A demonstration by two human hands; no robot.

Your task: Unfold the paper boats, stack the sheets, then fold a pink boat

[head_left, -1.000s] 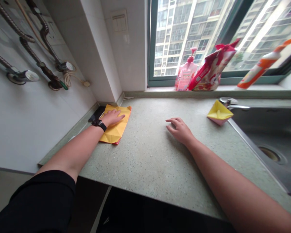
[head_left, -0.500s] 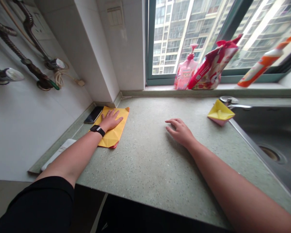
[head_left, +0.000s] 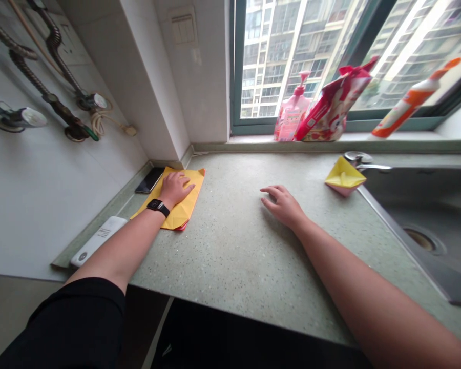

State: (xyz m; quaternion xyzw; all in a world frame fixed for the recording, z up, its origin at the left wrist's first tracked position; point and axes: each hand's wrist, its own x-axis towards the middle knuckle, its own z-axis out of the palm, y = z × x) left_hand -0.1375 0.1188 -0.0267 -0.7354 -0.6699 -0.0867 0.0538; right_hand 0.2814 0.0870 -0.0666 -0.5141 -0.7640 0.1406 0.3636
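My left hand (head_left: pixel 174 188) rests on a stack of creased yellow paper (head_left: pixel 182 211), its thumb apart and its fingers a little bent. Red sheets peek out under the stack's near corner. A black phone (head_left: pixel 149 180) lies beside the paper, and a black watch (head_left: pixel 158 206) is on my left wrist. Over the counter (head_left: pixel 223 246), my right hand (head_left: pixel 283 204) is open with nothing in it, fingers pointing left. Further right, a folded yellow and pink paper shape (head_left: pixel 344 178) stands by the sink's corner.
A steel sink (head_left: pixel 438 205) with a tap (head_left: pixel 372 167) is at the right. On the window sill are a pink pump bottle (head_left: pixel 292 115), a red bag (head_left: pixel 334 110) and an orange-and-white bottle (head_left: pixel 405 107). A white device (head_left: pixel 99 241) lies by the left wall.
The fingers of my left hand have drawn in and bent on the yellow paper. My right hand has barely moved. The view has shifted slightly, showing more of the white device.
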